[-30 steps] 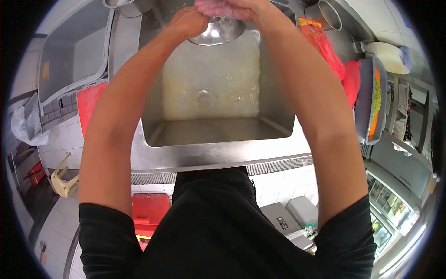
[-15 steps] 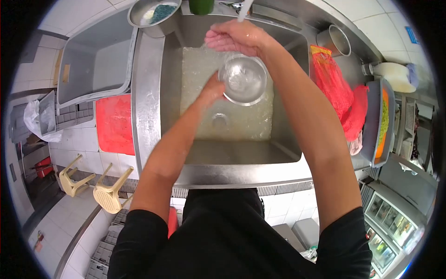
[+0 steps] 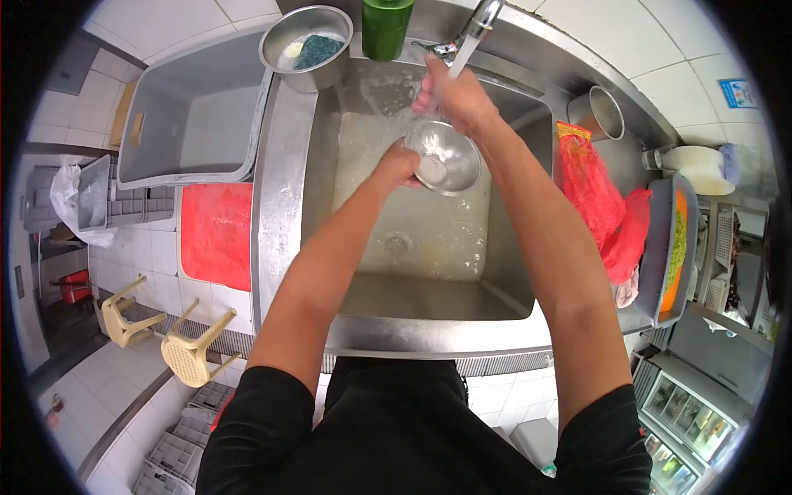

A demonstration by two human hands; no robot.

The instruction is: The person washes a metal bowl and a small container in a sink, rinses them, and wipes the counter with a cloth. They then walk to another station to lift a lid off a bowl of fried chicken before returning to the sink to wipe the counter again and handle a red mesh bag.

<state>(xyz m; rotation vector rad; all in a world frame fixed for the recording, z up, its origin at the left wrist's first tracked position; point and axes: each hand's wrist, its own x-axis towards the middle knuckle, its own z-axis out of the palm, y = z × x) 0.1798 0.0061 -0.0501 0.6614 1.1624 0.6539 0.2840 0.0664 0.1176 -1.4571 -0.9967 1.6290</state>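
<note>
My left hand (image 3: 398,165) grips the left rim of a shiny metal bowl (image 3: 458,169), tilted over the sink, with a little water in it. My right hand (image 3: 464,101) is above the bowl, under the running stream from the faucet (image 3: 485,15). Its fingers look apart and hold nothing, though they are partly hidden and blurred. One fingertip is close to the faucet's lever (image 3: 436,49); whether it touches cannot be told. Shallow cloudy water lies in the steel sink (image 3: 429,299) below.
On the back left rim stand a metal pot (image 3: 276,62) with a teal scrubber (image 3: 320,51) and a green container (image 3: 386,31). A grey tub (image 3: 223,115) sits left. Red mesh bags (image 3: 590,190), a metal cup (image 3: 606,111) and a grey tray (image 3: 662,198) are right.
My right hand has turned from lying flat to fingers upward, closer to the faucet lever. The bowl has tilted and holds less water. The view has shifted, showing more of the faucet.
</note>
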